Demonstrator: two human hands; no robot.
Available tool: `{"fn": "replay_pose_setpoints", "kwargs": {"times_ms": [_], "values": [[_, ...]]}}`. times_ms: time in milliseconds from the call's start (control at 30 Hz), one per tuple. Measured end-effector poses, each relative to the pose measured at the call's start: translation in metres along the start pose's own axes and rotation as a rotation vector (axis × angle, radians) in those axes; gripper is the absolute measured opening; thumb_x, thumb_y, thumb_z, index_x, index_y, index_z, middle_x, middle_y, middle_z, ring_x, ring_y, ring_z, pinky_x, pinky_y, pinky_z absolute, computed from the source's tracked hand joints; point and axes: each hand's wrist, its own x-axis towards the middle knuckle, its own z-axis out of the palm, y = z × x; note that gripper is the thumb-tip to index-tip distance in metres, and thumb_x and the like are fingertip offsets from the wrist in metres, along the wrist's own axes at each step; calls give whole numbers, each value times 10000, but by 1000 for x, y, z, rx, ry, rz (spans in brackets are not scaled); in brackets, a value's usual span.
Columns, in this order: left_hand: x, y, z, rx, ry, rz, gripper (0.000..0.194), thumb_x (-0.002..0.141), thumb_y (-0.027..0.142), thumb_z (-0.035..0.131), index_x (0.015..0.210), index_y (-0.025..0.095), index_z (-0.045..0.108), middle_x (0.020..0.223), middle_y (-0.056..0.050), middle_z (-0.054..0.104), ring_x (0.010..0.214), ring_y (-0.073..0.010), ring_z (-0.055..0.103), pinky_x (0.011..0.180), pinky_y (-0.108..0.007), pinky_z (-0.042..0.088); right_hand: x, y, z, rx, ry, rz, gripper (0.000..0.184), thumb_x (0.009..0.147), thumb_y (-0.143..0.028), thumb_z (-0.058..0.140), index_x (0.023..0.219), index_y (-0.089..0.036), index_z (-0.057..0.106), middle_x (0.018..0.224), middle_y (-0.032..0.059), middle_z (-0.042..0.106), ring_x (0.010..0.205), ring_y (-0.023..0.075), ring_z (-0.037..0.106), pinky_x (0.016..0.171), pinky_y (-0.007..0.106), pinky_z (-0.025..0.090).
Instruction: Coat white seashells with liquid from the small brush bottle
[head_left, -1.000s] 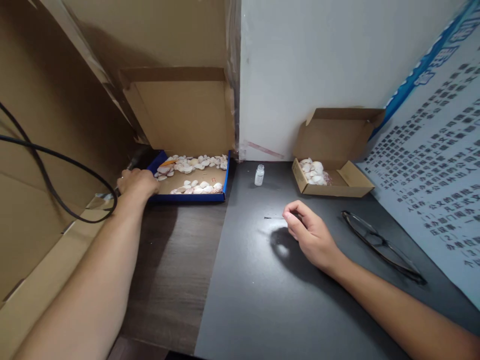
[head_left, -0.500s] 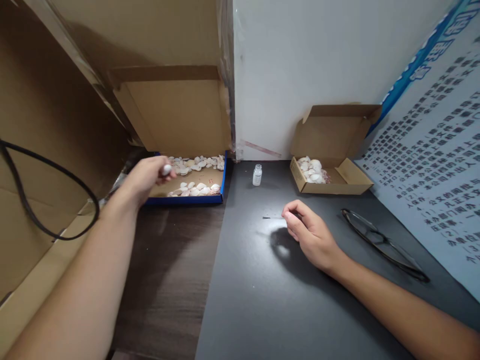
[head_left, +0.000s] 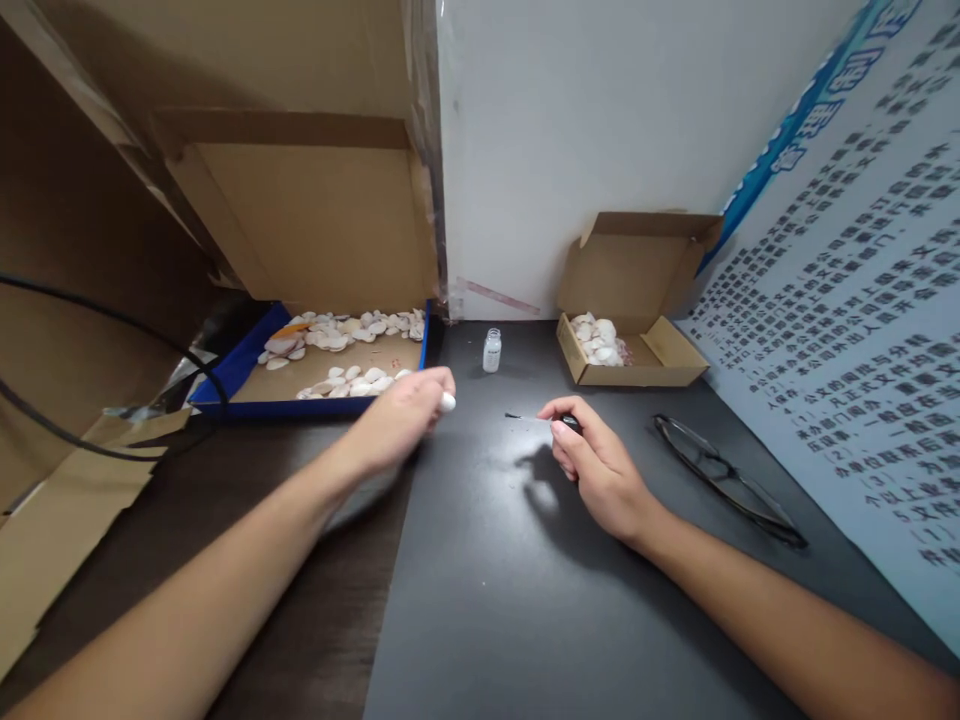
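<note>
My left hand [head_left: 401, 418] is closed in a pinch on a small white seashell [head_left: 448, 402], just in front of the right end of the blue-edged box [head_left: 247, 408]. Inside that box, shells [head_left: 360, 330] lie in a back row and a front group. My right hand [head_left: 600, 470], above the grey mat, grips a small applicator brush [head_left: 529, 418] by its black cap [head_left: 571, 423]. Its thin stem and dark bristles point left, toward my left hand. Beyond the brush stands a small uncapped glass bottle [head_left: 491, 352] with whitish contents.
A smaller open cardboard box [head_left: 637, 376] with shells [head_left: 598, 340] stands at the back right. Black-framed glasses [head_left: 727, 480] rest on the mat right of my right hand. Black cable [head_left: 112, 320] loops at the left. A printed sheet [head_left: 840, 300] covers the right side.
My left hand has come from the left end of the blue-edged box rightward to the mat's edge, bringing a white shell. My right hand has turned slightly, showing the black cap.
</note>
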Motion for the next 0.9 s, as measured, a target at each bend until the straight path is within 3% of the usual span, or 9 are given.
{"fn": "replay_pose_setpoints", "kwargs": {"times_ms": [100,333,467,600,767,900], "values": [[1,-7,13,352,-4,136,157,750,194,359,599,190,317,538,41,282,534,-107,279,528,-260,201,0,1,1,15,24,-3,221,977,-407,412,1041,-218,508,657,-43,372,580,101,359,553,238,321],[6,-22,24,497,21,130,355,900,379,367,614,190,275,549,44,319,538,-114,330,557,-285,191,4,-6,0,-32,37,-31,220,962,-409,436,1003,-208,516,646,-47,385,564,99,380,549,235,328],[16,-25,34,427,105,169,246,912,316,373,696,205,335,615,41,396,582,-130,369,591,-282,214,25,-21,-10,-155,78,-99,218,948,-401,454,992,-204,536,624,-49,390,544,101,376,536,234,317],[33,-19,41,345,228,149,153,877,202,355,729,220,322,611,44,354,590,-140,352,603,-276,240,63,-43,-19,-408,67,-223,196,932,-357,462,930,-192,567,672,-17,491,617,122,449,598,244,348],[58,-15,52,195,346,100,150,860,150,334,726,217,347,654,34,419,630,-131,411,602,-240,307,109,-61,-22,-564,128,-256,189,907,-329,449,908,-187,573,748,9,571,685,144,499,651,253,353],[74,-20,57,137,438,52,134,832,102,356,763,215,377,665,33,461,635,-123,449,595,-221,333,127,-67,-20,-698,98,-263,182,887,-293,439,899,-184,585,844,42,638,765,174,539,669,267,343]]}}
